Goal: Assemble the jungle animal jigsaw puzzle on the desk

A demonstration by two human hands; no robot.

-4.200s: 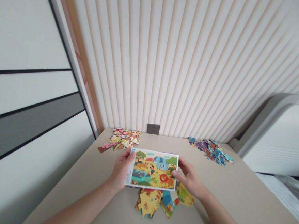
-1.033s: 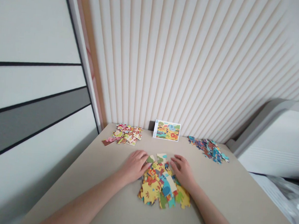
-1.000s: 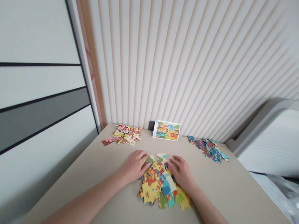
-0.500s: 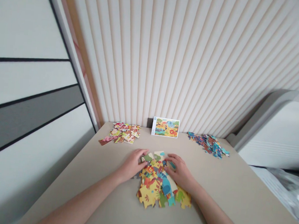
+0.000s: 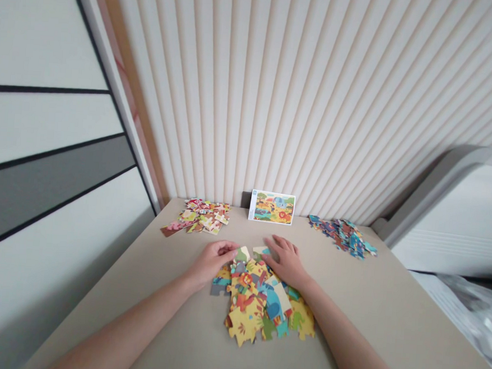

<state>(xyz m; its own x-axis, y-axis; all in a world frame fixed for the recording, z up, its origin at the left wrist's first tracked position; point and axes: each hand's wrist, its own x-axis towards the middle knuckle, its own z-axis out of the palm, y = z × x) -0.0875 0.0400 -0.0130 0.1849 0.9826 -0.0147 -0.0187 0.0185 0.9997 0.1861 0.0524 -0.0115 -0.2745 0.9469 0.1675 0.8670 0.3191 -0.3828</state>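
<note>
A heap of yellow, blue and orange puzzle pieces [image 5: 263,306] lies on the beige table [image 5: 389,307] in front of me. My left hand [image 5: 211,259] rests at the heap's upper left edge, fingers curled onto a greenish piece [image 5: 242,255]. My right hand [image 5: 285,259] lies flat on the heap's top right, fingers spread over the pieces. A picture card [image 5: 271,207] with a savanna scene leans upright against the ribbed wall behind the heap.
A pile of pink and red pieces [image 5: 197,221] sits at the back left. A pile of blue pieces [image 5: 343,235] sits at the back right. A grey and white cabinet [image 5: 458,222] stands to the right, and a panelled door [image 5: 40,164] to the left.
Several seconds ago both hands held the picture card; it now leans against the wall. In the last second both hands slid a little farther along the heap and spread some pieces leftward.
</note>
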